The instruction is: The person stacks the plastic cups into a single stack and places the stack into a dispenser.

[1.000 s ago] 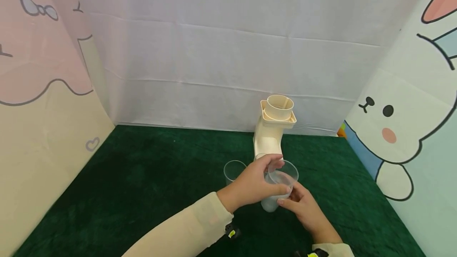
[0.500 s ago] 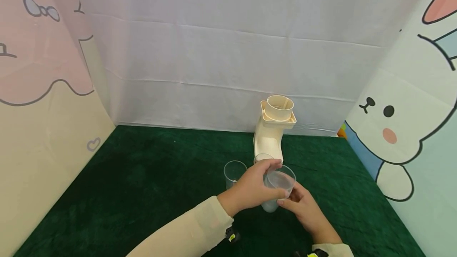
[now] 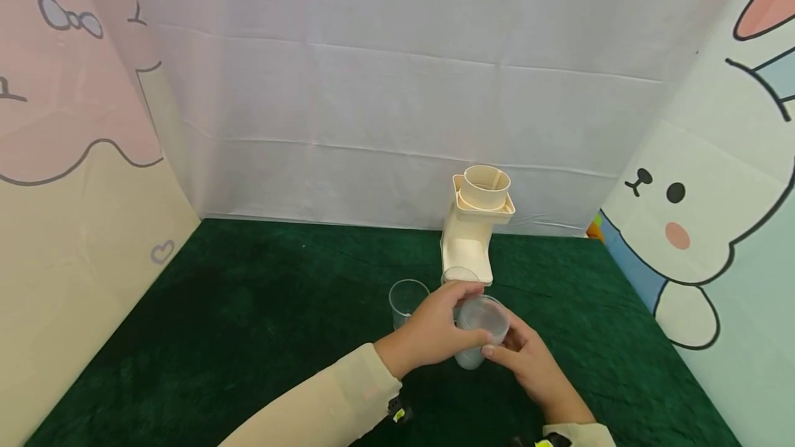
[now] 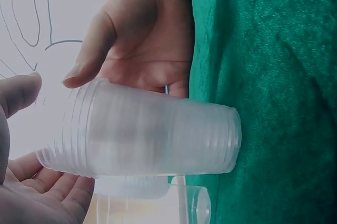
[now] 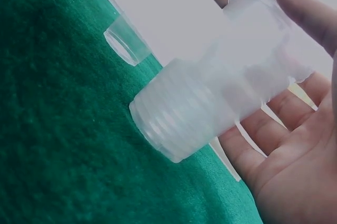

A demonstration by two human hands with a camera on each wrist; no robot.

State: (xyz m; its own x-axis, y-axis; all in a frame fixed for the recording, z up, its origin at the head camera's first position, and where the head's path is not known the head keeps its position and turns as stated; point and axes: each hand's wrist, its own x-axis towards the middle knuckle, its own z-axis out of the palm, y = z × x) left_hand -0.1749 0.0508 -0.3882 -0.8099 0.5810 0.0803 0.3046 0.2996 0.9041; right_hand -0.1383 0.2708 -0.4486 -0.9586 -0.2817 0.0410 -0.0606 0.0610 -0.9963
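Observation:
A stack of clear plastic cups (image 3: 470,359) stands upright on the green cloth, between both hands. My left hand (image 3: 425,333) holds the top cup (image 3: 484,317) near its rim, thumb on the near side and fingers on the far side. Lower on the stack, my right hand (image 3: 528,368) grips it from the right, thumb in front and fingers behind. In the left wrist view, several closely spaced rims show on the nested cups (image 4: 142,129). Another clear cup (image 3: 408,295) stands left of the stack. One more cup (image 3: 458,274) is partly hidden behind my left hand.
A cream plastic stand (image 3: 464,254) with a round open tube (image 3: 484,188) on top stands behind the stack. Green cloth (image 3: 279,295) covers the table. A white curtain (image 3: 385,102) hangs at the back, with cartoon-printed sheets on both sides.
The top cup has moved down into the stack, with my left hand lowering along with it. My right hand has stayed in place around the stack.

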